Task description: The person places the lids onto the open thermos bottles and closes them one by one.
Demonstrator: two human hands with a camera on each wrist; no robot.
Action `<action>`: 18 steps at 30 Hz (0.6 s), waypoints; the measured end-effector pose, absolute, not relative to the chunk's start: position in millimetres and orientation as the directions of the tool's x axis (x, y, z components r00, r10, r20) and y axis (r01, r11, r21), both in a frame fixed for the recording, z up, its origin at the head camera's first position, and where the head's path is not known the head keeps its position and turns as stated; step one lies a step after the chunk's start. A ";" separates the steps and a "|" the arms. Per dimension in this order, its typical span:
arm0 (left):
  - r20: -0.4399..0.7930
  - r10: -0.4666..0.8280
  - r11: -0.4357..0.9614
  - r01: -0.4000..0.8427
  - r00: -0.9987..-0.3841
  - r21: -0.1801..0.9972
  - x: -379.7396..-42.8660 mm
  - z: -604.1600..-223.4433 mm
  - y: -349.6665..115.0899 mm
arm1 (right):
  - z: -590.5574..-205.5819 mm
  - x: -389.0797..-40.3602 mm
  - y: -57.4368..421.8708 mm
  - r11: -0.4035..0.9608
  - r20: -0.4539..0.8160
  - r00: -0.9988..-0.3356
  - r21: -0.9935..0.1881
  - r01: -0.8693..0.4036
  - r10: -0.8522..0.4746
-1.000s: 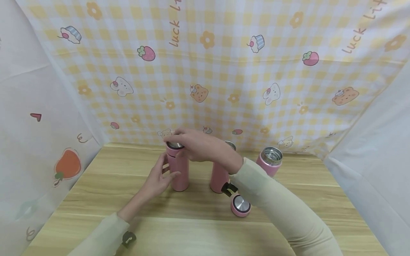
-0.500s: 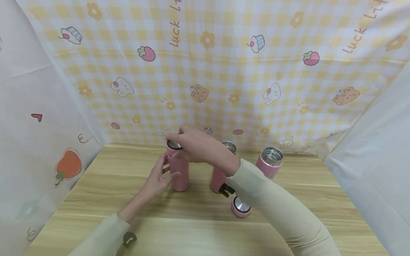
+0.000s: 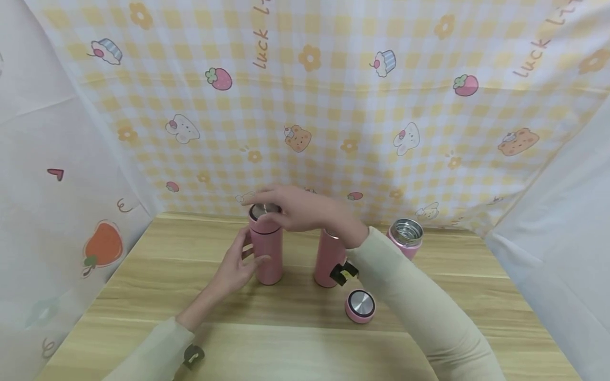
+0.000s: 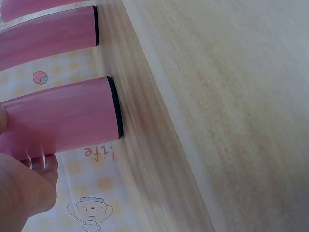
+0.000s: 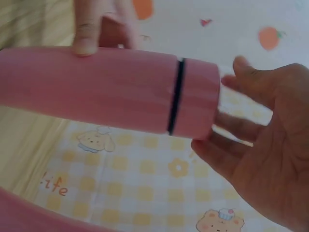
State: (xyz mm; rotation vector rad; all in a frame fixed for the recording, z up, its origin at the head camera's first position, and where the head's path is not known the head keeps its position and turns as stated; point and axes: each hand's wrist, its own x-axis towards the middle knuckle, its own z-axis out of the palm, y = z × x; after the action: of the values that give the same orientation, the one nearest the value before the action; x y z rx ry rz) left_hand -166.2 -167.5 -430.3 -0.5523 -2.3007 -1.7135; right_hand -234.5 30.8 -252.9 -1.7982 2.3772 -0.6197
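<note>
A pink vacuum flask [image 3: 269, 259] stands upright on the wooden table, its steel-topped pink lid [image 5: 198, 99] seated on the mouth. A dark ring shows between lid and body in the right wrist view. My left hand [image 3: 236, 264] holds the flask's body, thumb on the near side and fingers curled behind it. My right hand [image 3: 305, 208] is over the lid with its fingers spread loosely about the rim. In the right wrist view one fingertip is at the lid's edge, while another digit stands apart from it.
Right of it stands a second pink flask [image 3: 328, 259], its top hidden by my right hand. Farther right is an uncapped flask [image 3: 406, 234] with its steel mouth showing. A loose pink lid [image 3: 360, 305] lies on the table [image 3: 267, 349] before them. A checked cloth [image 3: 333, 106] hangs behind.
My right hand's fingers have loosened from round the lid and spread, uncovering more of its steel top; the wrist has shifted slightly right. My left hand and the flask stay put.
</note>
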 end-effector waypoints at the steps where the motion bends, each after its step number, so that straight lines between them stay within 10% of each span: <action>1: 0.393 0.163 0.248 0.423 -0.905 0.871 -166.1 -430.0 -167.4 | -251.2 -235.7 31.9 0.200 0.160 -0.280 -0.390 -0.899 -0.947; 18: 0.390 0.149 0.231 0.416 -0.909 0.880 -164.7 -430.3 -165.5 | -243.2 -232.7 33.1 0.282 -0.034 -0.295 -0.408 -0.868 -0.955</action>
State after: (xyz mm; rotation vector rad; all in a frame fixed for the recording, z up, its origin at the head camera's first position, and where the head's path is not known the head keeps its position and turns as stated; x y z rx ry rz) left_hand -164.7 -165.5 -430.3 -0.5339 -2.2786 -1.7403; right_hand -232.7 33.1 -243.2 -1.6719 2.2829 -0.4574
